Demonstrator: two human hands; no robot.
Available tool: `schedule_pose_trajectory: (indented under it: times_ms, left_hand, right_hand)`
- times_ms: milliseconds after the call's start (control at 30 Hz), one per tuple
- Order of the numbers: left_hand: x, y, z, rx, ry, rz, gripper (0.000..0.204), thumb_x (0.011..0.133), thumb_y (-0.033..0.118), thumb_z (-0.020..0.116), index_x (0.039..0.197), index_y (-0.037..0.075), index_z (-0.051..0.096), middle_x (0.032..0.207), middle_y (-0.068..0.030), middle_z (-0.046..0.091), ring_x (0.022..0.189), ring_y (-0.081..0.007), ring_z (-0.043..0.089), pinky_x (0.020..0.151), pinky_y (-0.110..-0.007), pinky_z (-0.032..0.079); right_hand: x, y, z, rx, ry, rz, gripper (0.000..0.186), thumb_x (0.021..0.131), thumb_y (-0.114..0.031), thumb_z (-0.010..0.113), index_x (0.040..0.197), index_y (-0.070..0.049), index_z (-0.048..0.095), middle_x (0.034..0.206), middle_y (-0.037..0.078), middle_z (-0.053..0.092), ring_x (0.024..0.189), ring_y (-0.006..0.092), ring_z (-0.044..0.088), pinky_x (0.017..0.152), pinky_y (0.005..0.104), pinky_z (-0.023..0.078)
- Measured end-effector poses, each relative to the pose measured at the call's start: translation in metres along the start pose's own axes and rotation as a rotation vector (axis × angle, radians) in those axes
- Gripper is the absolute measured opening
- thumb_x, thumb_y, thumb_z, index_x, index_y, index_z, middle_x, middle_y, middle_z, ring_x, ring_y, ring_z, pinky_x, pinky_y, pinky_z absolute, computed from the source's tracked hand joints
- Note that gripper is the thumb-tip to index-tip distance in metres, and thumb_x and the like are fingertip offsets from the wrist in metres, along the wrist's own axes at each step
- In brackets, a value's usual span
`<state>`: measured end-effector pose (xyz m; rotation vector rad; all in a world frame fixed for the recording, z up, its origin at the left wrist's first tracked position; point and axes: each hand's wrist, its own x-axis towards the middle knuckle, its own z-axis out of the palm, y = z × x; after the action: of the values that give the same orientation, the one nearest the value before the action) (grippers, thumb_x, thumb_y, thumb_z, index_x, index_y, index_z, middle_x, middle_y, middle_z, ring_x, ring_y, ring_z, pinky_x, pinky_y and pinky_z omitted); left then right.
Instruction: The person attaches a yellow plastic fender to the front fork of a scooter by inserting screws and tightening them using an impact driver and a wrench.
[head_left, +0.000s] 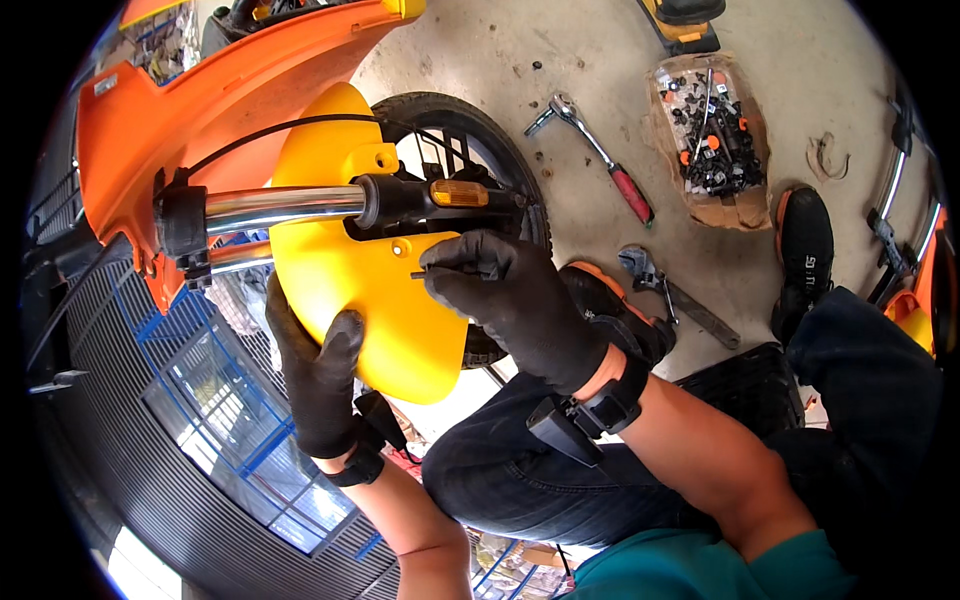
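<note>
A yellow front fender (380, 335) sits around the wheel (425, 105), beside the chrome fork tube (285, 208). My left hand (312, 365), in a black glove, grips the fender's lower left edge, thumb on its outer face and fingers partly hidden. In my gloved right hand (515, 305), a small dark bolt (418, 275) is pinched between thumb and forefinger. Its tip points left, over the fender and just below a mounting hole (398, 248). An amber reflector (458, 193) is on the black fork leg above my right hand.
Orange bodywork (190, 140) rises at upper left, and a black cable (270, 125) arcs over the fender. A ratchet wrench (600, 150) and an adjustable wrench (690, 305) lie on the floor to the right. Beyond them is a tray (740, 208) of mixed fasteners, near a shoe (805, 250).
</note>
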<state>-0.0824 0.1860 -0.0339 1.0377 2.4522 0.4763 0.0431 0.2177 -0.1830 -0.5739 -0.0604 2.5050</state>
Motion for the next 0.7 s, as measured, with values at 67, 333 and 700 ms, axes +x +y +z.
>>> schedule_pose_trajectory:
  times_ms: [67, 333, 700]
  left_hand:
    - [0.0, -0.004, -0.004, 0.008, -0.012, 0.041, 0.092, 0.074, 0.039, 0.077, 0.142, 0.0, 0.03, 0.127, -0.0152, 0.048, 0.115, -0.0245, 0.049, 0.099, -0.039, 0.042]
    - [0.0, -0.007, 0.003, 0.028, -0.026, 0.049, 0.101, 0.072, 0.044, 0.079, 0.145, 0.0, 0.026, 0.132, -0.0156, 0.045, 0.118, -0.0256, 0.047, 0.101, -0.04, 0.04]
    - [0.006, 0.006, 0.001, -0.078, -0.124, 0.039, 0.099, 0.074, 0.037, 0.08, 0.147, 0.0, 0.022, 0.132, -0.0152, 0.044, 0.118, -0.0251, 0.048, 0.099, -0.037, 0.042]
  right_hand:
    - [-0.004, 0.005, -0.001, 0.058, -0.008, 0.032, 0.022, 0.084, -0.011, 0.068, 0.102, 0.002, 0.063, 0.089, 0.007, 0.067, 0.081, 0.0102, 0.063, 0.075, 0.0239, 0.052]
    - [0.004, 0.012, -0.009, 0.136, 0.014, 0.073, 0.024, 0.086, -0.011, 0.066, 0.107, 0.001, 0.062, 0.094, 0.005, 0.065, 0.085, 0.0074, 0.06, 0.074, 0.0206, 0.048]
    - [0.001, 0.017, -0.002, 0.022, 0.023, 0.032, 0.022, 0.086, -0.012, 0.066, 0.104, 0.0, 0.063, 0.092, 0.004, 0.065, 0.083, 0.0069, 0.059, 0.074, 0.022, 0.047]
